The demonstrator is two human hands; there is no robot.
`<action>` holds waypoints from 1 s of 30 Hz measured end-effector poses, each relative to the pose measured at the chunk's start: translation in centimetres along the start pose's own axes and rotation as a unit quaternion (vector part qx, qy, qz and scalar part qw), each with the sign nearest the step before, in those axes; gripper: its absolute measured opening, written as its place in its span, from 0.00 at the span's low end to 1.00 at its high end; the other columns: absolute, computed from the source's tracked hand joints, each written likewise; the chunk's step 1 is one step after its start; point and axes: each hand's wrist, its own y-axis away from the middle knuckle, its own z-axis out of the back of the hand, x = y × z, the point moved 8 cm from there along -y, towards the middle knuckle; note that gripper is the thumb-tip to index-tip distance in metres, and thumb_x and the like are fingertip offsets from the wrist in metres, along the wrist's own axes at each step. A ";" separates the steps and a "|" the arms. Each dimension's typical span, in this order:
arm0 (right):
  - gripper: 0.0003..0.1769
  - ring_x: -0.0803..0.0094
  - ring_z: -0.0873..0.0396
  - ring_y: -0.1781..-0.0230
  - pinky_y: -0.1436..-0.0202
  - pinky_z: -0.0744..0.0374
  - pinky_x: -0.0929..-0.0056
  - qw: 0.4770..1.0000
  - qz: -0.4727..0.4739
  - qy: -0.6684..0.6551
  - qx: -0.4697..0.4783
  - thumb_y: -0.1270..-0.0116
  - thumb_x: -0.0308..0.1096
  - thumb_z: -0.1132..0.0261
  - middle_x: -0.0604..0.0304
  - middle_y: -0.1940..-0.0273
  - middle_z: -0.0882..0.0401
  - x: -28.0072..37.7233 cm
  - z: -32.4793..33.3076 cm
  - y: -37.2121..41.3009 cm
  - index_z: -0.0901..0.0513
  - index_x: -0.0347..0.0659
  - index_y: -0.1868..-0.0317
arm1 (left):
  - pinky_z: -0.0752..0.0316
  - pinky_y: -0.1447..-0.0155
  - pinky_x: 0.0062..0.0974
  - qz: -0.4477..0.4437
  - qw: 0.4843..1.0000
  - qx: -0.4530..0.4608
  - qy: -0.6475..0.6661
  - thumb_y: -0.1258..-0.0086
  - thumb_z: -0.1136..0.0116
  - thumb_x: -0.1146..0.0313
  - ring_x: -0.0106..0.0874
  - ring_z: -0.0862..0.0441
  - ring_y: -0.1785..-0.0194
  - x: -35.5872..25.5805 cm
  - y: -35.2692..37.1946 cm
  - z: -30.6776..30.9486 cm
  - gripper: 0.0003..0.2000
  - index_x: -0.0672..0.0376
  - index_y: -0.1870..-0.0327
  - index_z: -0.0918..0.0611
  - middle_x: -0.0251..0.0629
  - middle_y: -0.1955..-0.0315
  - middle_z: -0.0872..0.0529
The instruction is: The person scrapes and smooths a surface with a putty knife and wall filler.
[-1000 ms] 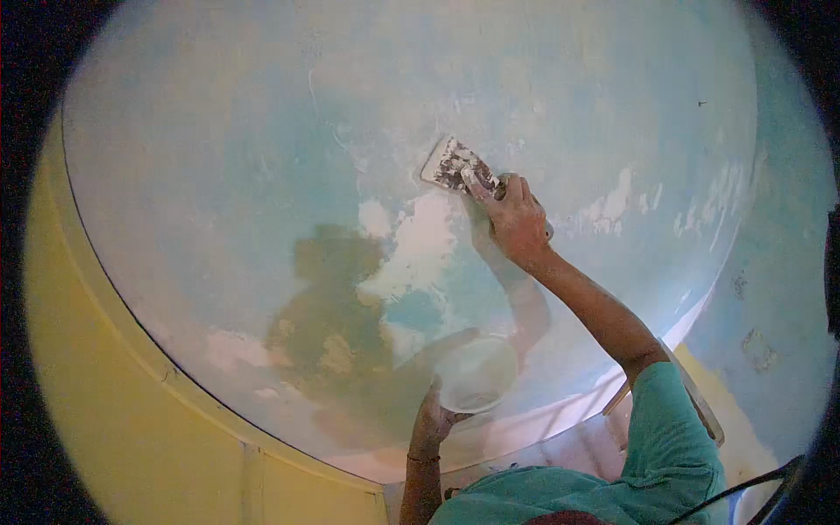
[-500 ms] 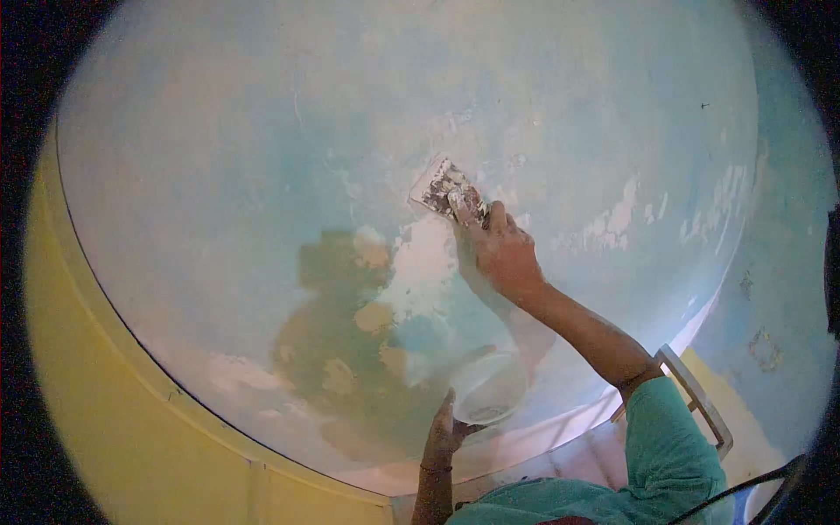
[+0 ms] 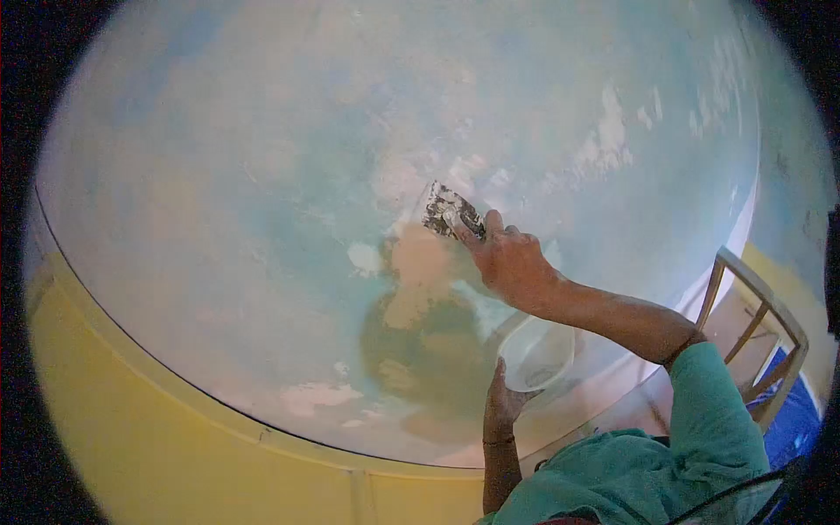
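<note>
CLOSE WORK: A person's right hand (image 3: 509, 262) is clamped on the handle of a putty knife (image 3: 452, 213); the paste-smeared blade is pressed flat against a blue surface (image 3: 219, 201), just above and left of the knuckles; a forefinger lies along the blade's back; white filler patches (image 3: 398, 179) show around the blade, with a tan patch just below it. Lower down, the left hand (image 3: 503, 404) grips a white bowl (image 3: 535, 354) from beneath, close to the surface and under the right forearm; a dark shadow (image 3: 429, 346) falls just left of the bowl. A teal sleeve (image 3: 713, 411) covers the right upper arm; a wooden frame (image 3: 757, 319) stands at right; a yellow band (image 3: 175, 455) borders the surface below.
</note>
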 end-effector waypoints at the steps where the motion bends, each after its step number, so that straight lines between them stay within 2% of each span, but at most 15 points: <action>1: 0.30 0.64 0.26 0.78 0.84 0.26 0.71 1.000 0.005 -0.017 0.010 0.49 0.26 0.45 0.49 0.67 0.36 -0.1 0.2 -0.2 0.36 0.45 0.41 | 0.40 0.45 0.55 -0.006 1.000 -0.018 -0.012 0.38 0.59 0.43 0.47 0.39 0.40 -0.5 0.3 -0.6 0.33 0.55 0.38 0.44 0.46 0.41 0.38; 4: 0.30 0.65 0.26 0.81 0.86 0.28 0.72 0.999 0.009 -0.031 -0.007 0.50 0.26 0.44 0.48 0.68 0.35 1.0 0.7 -1.3 0.35 0.40 0.43 | 0.41 0.44 0.54 -0.014 0.998 -0.052 -0.028 0.37 0.59 0.43 0.46 0.39 0.39 -1.0 0.8 -0.4 0.32 0.56 0.38 0.44 0.46 0.41 0.38; 6: 0.30 0.66 0.26 0.83 0.87 0.29 0.73 0.995 0.006 -0.049 -0.085 0.51 0.25 0.44 0.49 0.70 0.34 2.2 3.1 -2.4 0.35 0.37 0.43 | 0.41 0.44 0.53 -0.012 0.999 -0.049 -0.017 0.37 0.59 0.43 0.46 0.39 0.39 -1.0 0.7 0.0 0.32 0.56 0.38 0.44 0.46 0.41 0.38; 8: 0.29 0.67 0.27 0.85 0.87 0.29 0.73 0.973 0.005 -0.087 -0.213 0.50 0.25 0.44 0.49 0.71 0.34 2.9 6.0 -2.4 0.36 0.33 0.44 | 0.40 0.44 0.52 -0.023 0.998 -0.047 -0.018 0.38 0.59 0.43 0.45 0.38 0.40 -1.3 0.8 -0.1 0.32 0.56 0.38 0.44 0.46 0.42 0.37; 11: 0.29 0.68 0.28 0.85 0.87 0.29 0.75 0.990 -0.001 -0.050 -0.134 0.49 0.25 0.45 0.49 0.72 0.34 3.6 4.1 -4.7 0.36 0.31 0.44 | 0.41 0.43 0.52 -0.039 0.994 -0.084 -0.056 0.36 0.61 0.45 0.45 0.38 0.40 -2.1 1.9 -0.3 0.31 0.57 0.38 0.44 0.46 0.41 0.38; 14: 0.28 0.69 0.28 0.86 0.88 0.29 0.76 0.961 -0.059 -0.083 -0.256 0.49 0.25 0.45 0.50 0.73 0.34 3.8 4.6 -4.0 0.35 0.32 0.44 | 0.42 0.42 0.52 -0.038 0.992 -0.105 -0.054 0.35 0.61 0.46 0.45 0.38 0.40 -2.9 2.9 -1.4 0.30 0.59 0.38 0.44 0.46 0.42 0.38; 15: 0.28 0.69 0.29 0.86 0.88 0.29 0.76 0.964 -0.077 -0.106 -0.231 0.49 0.25 0.45 0.49 0.72 0.34 4.0 3.0 -4.2 0.35 0.32 0.44 | 0.42 0.42 0.52 -0.033 0.993 -0.107 -0.044 0.35 0.60 0.47 0.45 0.38 0.40 -2.8 3.1 -1.6 0.31 0.59 0.38 0.44 0.46 0.42 0.37; 17: 0.28 0.69 0.29 0.86 0.88 0.29 0.76 0.968 -0.104 -0.132 -0.186 0.49 0.24 0.45 0.49 0.72 0.34 4.1 1.5 -4.5 0.36 0.32 0.44 | 0.42 0.41 0.52 -0.191 0.955 0.084 -0.209 0.35 0.60 0.46 0.45 0.38 0.40 -3.1 1.4 -1.1 0.31 0.59 0.38 0.45 0.46 0.42 0.37; 19: 0.29 0.69 0.29 0.86 0.87 0.28 0.75 0.978 -0.086 -0.106 -0.159 0.49 0.23 0.46 0.49 0.72 0.34 4.8 1.2 -3.3 0.37 0.32 0.43 | 0.42 0.41 0.52 -0.171 0.961 0.112 -0.188 0.35 0.60 0.46 0.45 0.38 0.40 -2.6 1.3 -0.9 0.32 0.59 0.38 0.46 0.46 0.42 0.37; 20: 0.30 0.69 0.28 0.86 0.87 0.28 0.74 0.983 -0.067 -0.081 -0.153 0.49 0.23 0.46 0.49 0.72 0.34 5.2 1.3 -2.5 0.38 0.32 0.42 | 0.42 0.41 0.51 -0.146 0.968 0.103 -0.175 0.36 0.60 0.47 0.45 0.39 0.40 -2.3 1.1 -0.4 0.32 0.59 0.38 0.46 0.46 0.42 0.37; 22: 0.31 0.67 0.28 0.86 0.87 0.27 0.73 0.982 -0.071 -0.108 -0.136 0.48 0.23 0.46 0.47 0.71 0.34 5.4 0.7 -1.3 0.41 0.33 0.41 | 0.42 0.41 0.51 -0.040 0.994 -0.005 -0.101 0.36 0.59 0.47 0.45 0.39 0.40 -1.9 1.3 0.0 0.32 0.60 0.38 0.45 0.47 0.42 0.38; 23: 0.32 0.66 0.28 0.86 0.87 0.27 0.72 0.981 -0.078 -0.123 -0.131 0.48 0.23 0.47 0.47 0.71 0.34 4.9 1.6 -2.0 0.42 0.33 0.40 | 0.42 0.41 0.50 -0.023 0.995 -0.030 -0.092 0.37 0.58 0.47 0.45 0.39 0.40 -2.4 1.8 -0.4 0.32 0.60 0.38 0.45 0.47 0.42 0.38; 26: 0.32 0.65 0.28 0.86 0.86 0.27 0.72 0.983 -0.046 -0.161 -0.079 0.49 0.23 0.46 0.46 0.70 0.33 4.6 2.6 -1.1 0.43 0.33 0.40 | 0.42 0.41 0.49 -0.015 0.994 -0.065 -0.085 0.38 0.57 0.48 0.45 0.39 0.39 -3.3 3.6 -1.8 0.32 0.60 0.38 0.45 0.47 0.42 0.38; 29: 0.32 0.64 0.27 0.85 0.86 0.26 0.73 0.983 -0.024 -0.140 -0.117 0.49 0.23 0.46 0.45 0.69 0.33 3.9 6.9 -2.4 0.42 0.33 0.40 | 0.42 0.41 0.48 -0.022 0.992 -0.091 -0.088 0.39 0.55 0.49 0.45 0.39 0.39 -4.5 5.0 -3.1 0.33 0.61 0.38 0.45 0.47 0.42 0.38; 30: 0.31 0.65 0.27 0.85 0.86 0.26 0.74 0.977 -0.019 -0.142 -0.159 0.49 0.24 0.46 0.45 0.69 0.33 3.4 7.9 -2.9 0.41 0.33 0.41 | 0.42 0.41 0.48 -0.023 0.991 -0.096 -0.091 0.39 0.55 0.50 0.45 0.39 0.39 -4.3 5.2 -3.2 0.33 0.61 0.38 0.45 0.48 0.42 0.38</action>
